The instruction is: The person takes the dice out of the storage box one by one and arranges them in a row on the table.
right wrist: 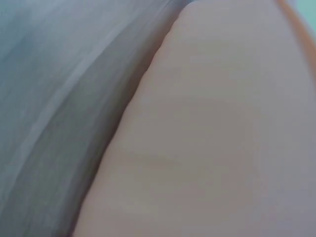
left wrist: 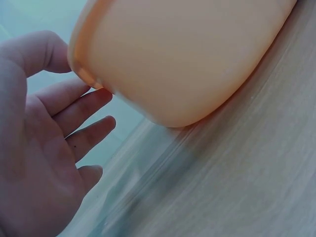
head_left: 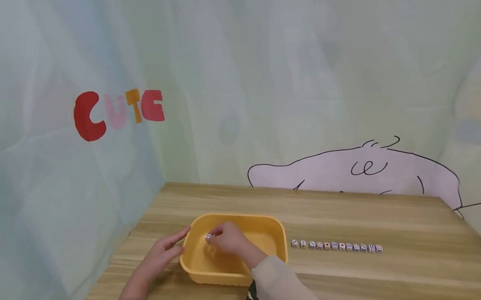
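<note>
A yellow tub point(head_left: 269, 225) sits on the wooden worktop point(head_left: 394, 278), near its left end. The right hand point(head_left: 228, 237) is down inside the tub, its grip pinched on a small white die point(head_left: 208, 236). The left hand point(head_left: 164, 252) rests against the tub's outer left wall, fingers straight and spread. A row of dice point(head_left: 337, 246) lies just right of the tub.
</note>
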Tool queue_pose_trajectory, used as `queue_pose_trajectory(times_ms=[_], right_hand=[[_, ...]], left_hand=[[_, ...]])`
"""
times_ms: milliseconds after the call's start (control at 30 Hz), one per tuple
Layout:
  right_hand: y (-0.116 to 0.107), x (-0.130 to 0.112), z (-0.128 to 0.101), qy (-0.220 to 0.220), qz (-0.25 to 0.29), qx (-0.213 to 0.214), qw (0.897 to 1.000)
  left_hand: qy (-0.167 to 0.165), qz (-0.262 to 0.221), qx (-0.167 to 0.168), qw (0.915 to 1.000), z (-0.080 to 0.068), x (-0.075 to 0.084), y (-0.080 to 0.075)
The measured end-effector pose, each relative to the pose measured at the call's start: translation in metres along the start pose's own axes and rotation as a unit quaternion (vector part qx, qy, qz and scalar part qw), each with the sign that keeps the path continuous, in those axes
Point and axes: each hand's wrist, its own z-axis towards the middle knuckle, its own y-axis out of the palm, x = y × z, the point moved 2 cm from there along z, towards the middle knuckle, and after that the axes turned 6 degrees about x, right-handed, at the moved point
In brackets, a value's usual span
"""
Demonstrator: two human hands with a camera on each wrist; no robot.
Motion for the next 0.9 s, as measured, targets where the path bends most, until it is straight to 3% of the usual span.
queue_pose_trajectory(times_ms=[300, 467, 900], right_hand=[[-0.009, -0.002, -0.008, -0.006, 0.086, -0.002, 0.996], [-0.021, -0.005, -0.013, -0.015, 0.107, -0.018, 0.994], [-0.097, 0.014, -0.037, -0.045, 0.046, -0.022, 0.998]], left_hand=[[-0.005, -0.005, 0.002, 1.0000, 0.000, -0.001, 0.003], [0.001, -0.004, -0.001, 1.0000, -0.001, 0.000, 0.001], [0.001, -0.023, -0.004, 0.9997, 0.000, -0.002, 0.001]])
